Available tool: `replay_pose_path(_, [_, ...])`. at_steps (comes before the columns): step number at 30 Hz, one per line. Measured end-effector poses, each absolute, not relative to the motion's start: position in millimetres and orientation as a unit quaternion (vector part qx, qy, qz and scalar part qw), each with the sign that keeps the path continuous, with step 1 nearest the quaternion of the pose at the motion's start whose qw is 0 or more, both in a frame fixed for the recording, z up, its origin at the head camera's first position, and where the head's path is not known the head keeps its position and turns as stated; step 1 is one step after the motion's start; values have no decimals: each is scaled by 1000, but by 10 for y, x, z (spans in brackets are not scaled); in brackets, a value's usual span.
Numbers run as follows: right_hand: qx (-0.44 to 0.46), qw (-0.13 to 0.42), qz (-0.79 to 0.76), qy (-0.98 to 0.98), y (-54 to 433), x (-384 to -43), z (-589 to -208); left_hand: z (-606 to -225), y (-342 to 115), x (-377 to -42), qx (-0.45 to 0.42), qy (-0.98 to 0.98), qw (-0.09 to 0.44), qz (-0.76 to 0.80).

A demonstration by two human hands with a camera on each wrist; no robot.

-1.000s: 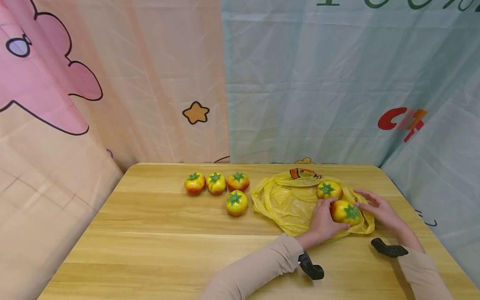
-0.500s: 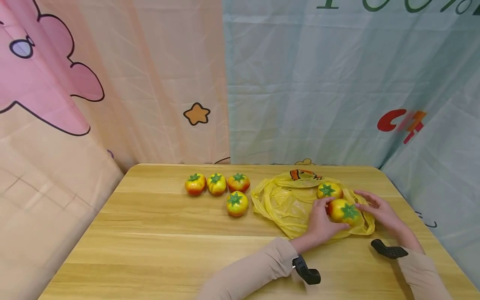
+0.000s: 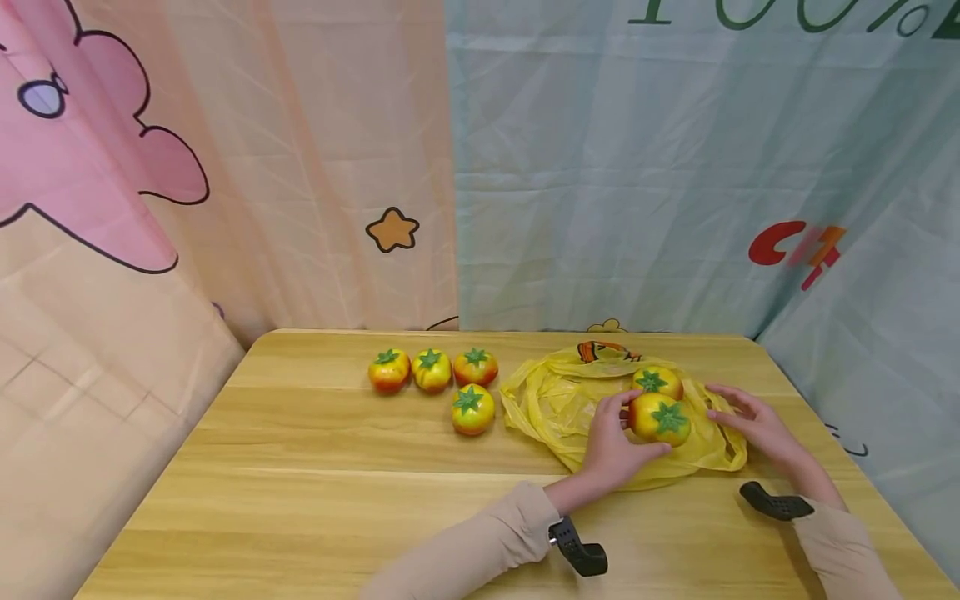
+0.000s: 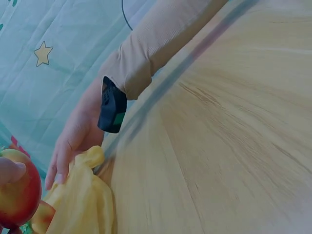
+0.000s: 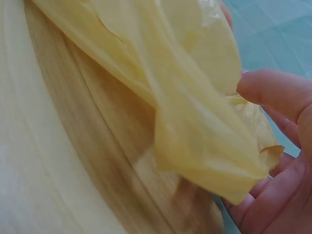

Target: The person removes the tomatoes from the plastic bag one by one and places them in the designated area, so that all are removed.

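My left hand [image 3: 615,442] grips a yellow-red tomato [image 3: 660,418] with a green leafy top, held over the yellow plastic bag [image 3: 558,408]. In the left wrist view, my thumb lies across the side of that tomato [image 4: 22,195]. Just behind it, a second tomato [image 3: 657,381] sits at the bag, partly hidden by the held one. My right hand [image 3: 765,425] holds the bag's right edge. In the right wrist view, thumb and fingers close on the crumpled plastic [image 5: 209,141], and part of the fingers is hidden behind it.
Left of the bag, several more tomatoes stand on the wooden table [image 3: 300,500]: three in a back row, including the leftmost one [image 3: 389,371], and one tomato [image 3: 472,409] in front. A printed curtain [image 3: 570,183] hangs behind the table's back edge.
My left hand has moved left with the tomato in its grip, drawing away from the right hand. The right hand stays at the bag's right edge. The other tomatoes have not moved.
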State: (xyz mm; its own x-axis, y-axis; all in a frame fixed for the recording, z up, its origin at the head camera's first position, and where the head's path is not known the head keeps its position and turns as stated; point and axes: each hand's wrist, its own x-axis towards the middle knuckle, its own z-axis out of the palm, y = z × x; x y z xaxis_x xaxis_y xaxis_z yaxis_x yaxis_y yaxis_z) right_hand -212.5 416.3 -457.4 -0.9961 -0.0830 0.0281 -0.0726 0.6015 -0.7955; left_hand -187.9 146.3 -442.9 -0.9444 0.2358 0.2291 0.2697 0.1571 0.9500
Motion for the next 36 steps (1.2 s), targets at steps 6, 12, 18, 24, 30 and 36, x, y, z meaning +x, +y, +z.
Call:
replay_pose_path(6, [-48, 3, -448, 893, 4152, -2123, -4597, -4393, 1252, -1861, -177, -755, 29, -631])
replay_pose_path(12, [-47, 10, -458, 887, 4153, -2113, -4604, -4353, 1073, -1850, -182, -748, 31, -638])
replay_pose_path(18, [-48, 3, -464, 884, 4140, -2127, -4612, -4338, 853, -1837, -196, -753, 39, -628])
replay_pose_path(24, [-45, 8, -469, 882, 4146, -2137, -4615, -4342, 623, -1854, -202, -748, 49, -630])
replay_pose_path(30, [-41, 11, -480, 876, 4166, -2129, -4615, -4323, 382, -1886, -186, -755, 47, -627])
replay_pose_path(36, [-42, 10, -484, 874, 4173, -2122, -4630, -4323, 146, -1892, -173, -768, 61, -614])
